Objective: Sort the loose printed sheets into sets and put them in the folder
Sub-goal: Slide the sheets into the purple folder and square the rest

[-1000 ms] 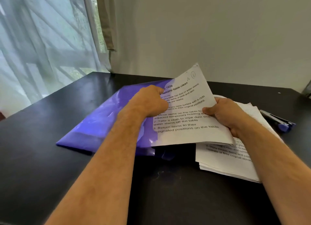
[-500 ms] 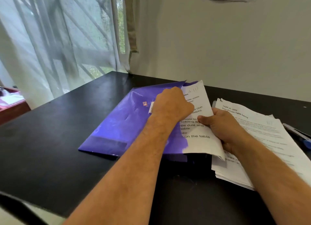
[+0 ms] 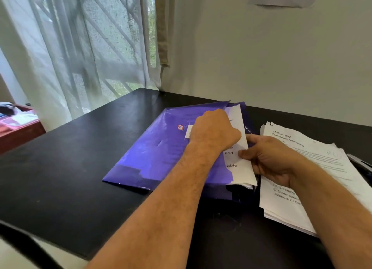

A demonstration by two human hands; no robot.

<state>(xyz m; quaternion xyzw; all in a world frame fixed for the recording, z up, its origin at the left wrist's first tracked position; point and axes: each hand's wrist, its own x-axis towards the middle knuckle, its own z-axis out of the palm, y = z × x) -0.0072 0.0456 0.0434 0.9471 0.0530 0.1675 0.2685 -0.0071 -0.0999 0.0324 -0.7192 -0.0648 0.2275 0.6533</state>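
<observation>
A purple plastic folder [image 3: 157, 156] lies on the black table [image 3: 80, 168]. My left hand [image 3: 213, 130] grips the folder's front flap at its right edge. A set of printed sheets [image 3: 240, 172] sits mostly inside the folder, with a strip still sticking out on the right. My right hand [image 3: 269, 160] pinches that strip between thumb and fingers. To the right lies a stack of loose printed sheets [image 3: 314, 162], partly under my right forearm.
A dark stapler [image 3: 360, 164] lies at the far right edge, behind the stack. A curtained window stands behind the table on the left. A red-brown piece of furniture [image 3: 18, 128] with clutter is at the far left.
The held sheets have slid leftward, deeper into the purple folder, so less of the page shows. My head view has shifted left.
</observation>
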